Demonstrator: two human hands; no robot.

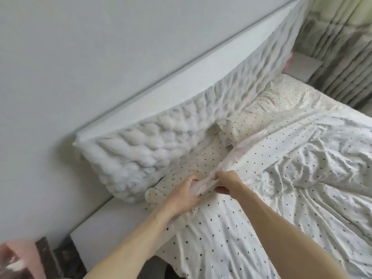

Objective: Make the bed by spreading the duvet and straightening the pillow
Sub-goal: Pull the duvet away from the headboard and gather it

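White duvet (291,178) with black dots lies rumpled across the bed (108,224), its top edge bunched up close to the tufted headboard (157,146). Left hand (183,195) and right hand (225,182) each pinch that edge, just beside each other. Two dotted pillows against the headboard: near pillow (193,164) by the hands, far pillow (261,109).
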